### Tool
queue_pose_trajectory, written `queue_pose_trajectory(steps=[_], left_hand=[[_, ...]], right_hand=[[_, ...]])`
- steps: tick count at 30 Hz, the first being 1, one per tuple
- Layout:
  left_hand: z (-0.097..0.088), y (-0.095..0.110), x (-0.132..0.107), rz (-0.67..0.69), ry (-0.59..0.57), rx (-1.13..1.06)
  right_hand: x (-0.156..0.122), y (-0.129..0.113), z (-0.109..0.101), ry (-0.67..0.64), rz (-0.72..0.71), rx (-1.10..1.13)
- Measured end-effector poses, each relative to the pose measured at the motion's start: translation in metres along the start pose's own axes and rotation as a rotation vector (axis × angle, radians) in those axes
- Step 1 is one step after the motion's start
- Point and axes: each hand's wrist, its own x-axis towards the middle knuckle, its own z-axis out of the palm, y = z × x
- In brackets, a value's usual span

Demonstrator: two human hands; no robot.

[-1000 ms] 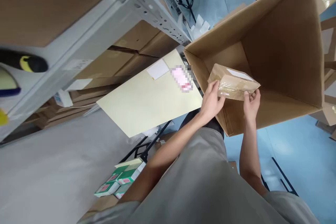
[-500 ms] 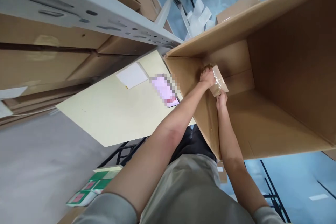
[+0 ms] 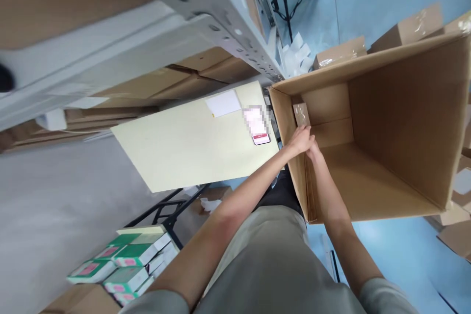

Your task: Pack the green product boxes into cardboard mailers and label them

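Note:
A small brown carton point(image 3: 301, 114) with shiny clear tape rests in the near-left corner of a large cardboard box point(image 3: 395, 184). Just below its lower end, my left hand point(image 3: 302, 138) reaches in with fingers curled, close against the carton's edge. My right hand point(image 3: 312, 148) is right beside it, and the two hands touch or overlap. The right fingers are mostly hidden behind the left hand. What lies between the fingers, if anything, does not show.
Left of the box is a cream tabletop point(image 3: 191, 144) with white paper point(image 3: 223, 103) and a phone point(image 3: 260, 139). A grey metal shelf point(image 3: 221, 24) juts in above. Taped cartons point(image 3: 340, 52) stand beyond the box. Green-and-white packs point(image 3: 127, 278) are stacked at lower left.
Both hands held the small carton by its ends; now they are together below it, nearer my body. The carton sits against the box wall. The camera view has shifted.

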Motion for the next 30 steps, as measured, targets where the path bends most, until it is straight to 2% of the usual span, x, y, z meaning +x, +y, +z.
queue_pose_trajectory(steps=[4, 7, 10, 12, 14, 18, 20, 23, 26, 30], left_hand=[[-0.012, -0.001, -0.071, 0.118, 0.079, -0.169], [-0.018, -0.009, -0.125, 0.133, 0.145, -0.316], [-0.025, -0.027, -0.178, 0.112, 0.234, -0.513], [-0.034, -0.045, -0.212, 0.127, 0.32, -0.638], [-0.045, -0.067, -0.247, 0.157, 0.429, -0.743], [-0.069, -0.122, -0.327, 0.232, 0.723, -0.906], [-0.075, -0.154, -0.373, 0.266, 0.883, -0.99], [-0.074, -0.205, -0.446, 0.282, 1.116, -1.096], [-0.061, -0.256, -0.52, 0.252, 1.334, -1.162], [-0.035, -0.319, -0.612, 0.211, 1.575, -1.161]], right_hand=[[-0.041, -0.024, -0.005, 0.002, 0.049, -0.004], [-0.074, -0.047, -0.003, -0.013, -0.012, -0.048], [-0.114, -0.072, 0.011, -0.033, -0.151, -0.104], [-0.143, -0.088, 0.03, -0.057, -0.304, -0.15], [-0.174, -0.103, 0.058, -0.101, -0.452, -0.198], [-0.249, -0.116, 0.14, -0.253, -0.647, -0.313], [-0.293, -0.108, 0.189, -0.373, -0.725, -0.396], [-0.362, -0.074, 0.26, -0.567, -0.8, -0.525], [-0.421, -0.021, 0.325, -0.73, -0.844, -0.639], [-0.479, 0.061, 0.402, -0.917, -0.847, -0.759]])
